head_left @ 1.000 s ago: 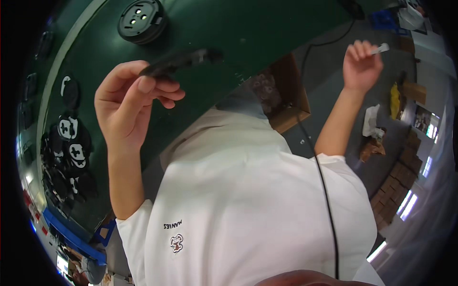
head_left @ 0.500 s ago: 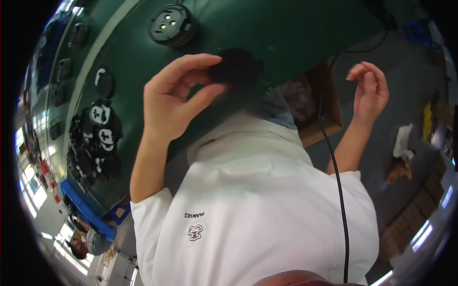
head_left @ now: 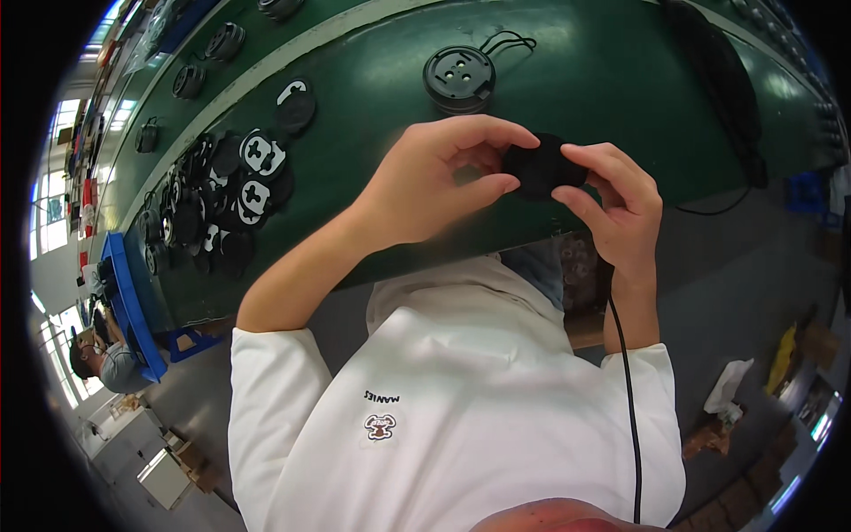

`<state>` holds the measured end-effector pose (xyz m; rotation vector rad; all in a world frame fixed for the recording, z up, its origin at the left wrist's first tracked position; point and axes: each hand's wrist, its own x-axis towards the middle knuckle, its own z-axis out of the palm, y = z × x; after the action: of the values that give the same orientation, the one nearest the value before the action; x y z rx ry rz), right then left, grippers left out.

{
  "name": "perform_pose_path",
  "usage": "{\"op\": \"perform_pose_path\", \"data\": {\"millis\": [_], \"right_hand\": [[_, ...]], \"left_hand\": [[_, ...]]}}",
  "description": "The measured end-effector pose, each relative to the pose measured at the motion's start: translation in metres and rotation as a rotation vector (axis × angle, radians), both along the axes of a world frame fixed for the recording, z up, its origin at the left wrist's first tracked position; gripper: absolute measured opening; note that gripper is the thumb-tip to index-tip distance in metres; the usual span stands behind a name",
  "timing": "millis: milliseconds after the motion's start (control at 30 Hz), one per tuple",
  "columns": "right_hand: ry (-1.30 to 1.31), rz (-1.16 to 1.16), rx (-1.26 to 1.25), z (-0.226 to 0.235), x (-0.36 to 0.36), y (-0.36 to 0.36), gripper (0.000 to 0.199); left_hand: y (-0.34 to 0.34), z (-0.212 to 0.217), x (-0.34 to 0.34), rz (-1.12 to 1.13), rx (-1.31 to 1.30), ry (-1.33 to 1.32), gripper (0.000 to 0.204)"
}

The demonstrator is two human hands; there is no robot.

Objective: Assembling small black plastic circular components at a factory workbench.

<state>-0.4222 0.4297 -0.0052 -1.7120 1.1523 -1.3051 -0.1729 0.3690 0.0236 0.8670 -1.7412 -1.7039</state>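
Note:
A flat, round black disc (head_left: 543,168) is held up over the green table, close to its near edge. My left hand (head_left: 448,173) pinches its left side between thumb and fingers. On the opposite side, my right hand (head_left: 618,197) has its thumb and fingers closed on the rim. Just beyond my hands sits a round black lamp-like housing (head_left: 458,80) with several small light spots on its face and a thin black cable (head_left: 510,40). Left of my left arm lies a heap of black discs (head_left: 199,199), some with white cut-out patterns.
The green table (head_left: 372,80) spans the far side. More round housings (head_left: 225,42) stand at the far left. A long black bag-like object (head_left: 722,84) lies at the right. A black cord (head_left: 628,381) hangs over my shirt. Another person (head_left: 115,363) is beyond the blue rack (head_left: 133,310).
My right hand has come in from the right and closed on the disc's right side. My left hand keeps its hold. The view has shifted, bringing more of the table into sight.

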Motion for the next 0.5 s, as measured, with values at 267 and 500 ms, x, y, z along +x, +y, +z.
{"op": "perform_pose_path", "data": {"millis": [267,500], "right_hand": [[0.002,-0.177,0.001,0.009,0.007,-0.017,0.038],[-0.061,0.004,0.213,-0.001,0.006,-0.022,0.036]], "left_hand": [[-0.08,-0.027,0.026,-0.029,-0.706,-0.311,0.086],[-0.01,-0.042,0.028,0.021,-0.474,-0.27,0.103]]}}
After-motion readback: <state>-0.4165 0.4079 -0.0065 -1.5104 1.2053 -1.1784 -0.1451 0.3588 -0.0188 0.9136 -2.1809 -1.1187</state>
